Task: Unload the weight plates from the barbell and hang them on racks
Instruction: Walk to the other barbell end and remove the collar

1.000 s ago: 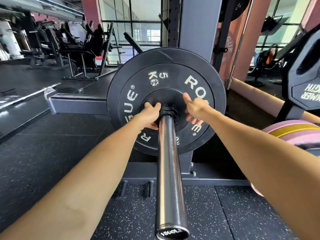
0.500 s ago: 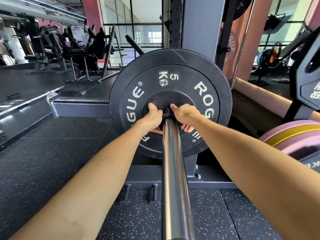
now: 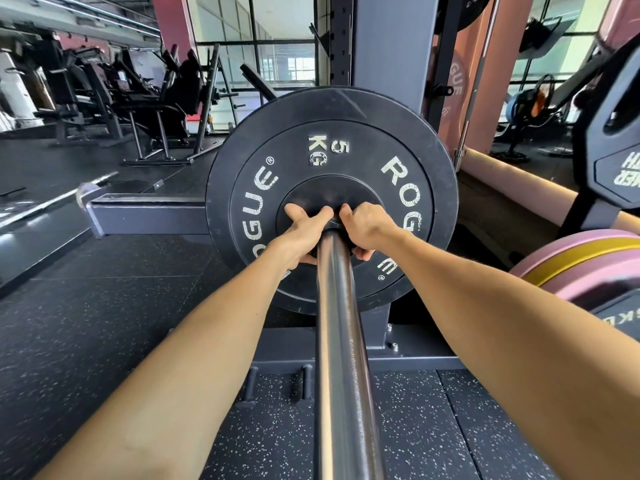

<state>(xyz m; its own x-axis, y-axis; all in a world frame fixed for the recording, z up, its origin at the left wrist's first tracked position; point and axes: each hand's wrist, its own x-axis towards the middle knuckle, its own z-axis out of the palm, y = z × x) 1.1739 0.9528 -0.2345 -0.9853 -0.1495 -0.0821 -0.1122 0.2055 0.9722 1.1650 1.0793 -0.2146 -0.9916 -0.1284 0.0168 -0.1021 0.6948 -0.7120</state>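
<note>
A black bumper plate [image 3: 398, 140] marked "5 KG" and "ROGUE" sits upright on the steel barbell sleeve [image 3: 341, 341], which runs from the bottom of the view up to the plate's hub. A small dark collar [image 3: 331, 222] shows on the sleeve right against the hub. My left hand [image 3: 301, 233] wraps it from the left, thumb on top and fingers curled underneath. My right hand [image 3: 367, 226] closes on it from the right in the same way. Most of the collar is hidden by both hands.
A grey rack upright [image 3: 388, 46] rises behind the plate, with its base beam [image 3: 145, 216] running left along the floor. Pink and yellow plates [image 3: 581, 258] lie at the right, under a black angular plate [image 3: 620, 140]. Gym machines [image 3: 145, 98] stand at the back left.
My right hand has left the plate's face and closed in at the hub, opposite my left hand. The view has moved closer to the plate.
</note>
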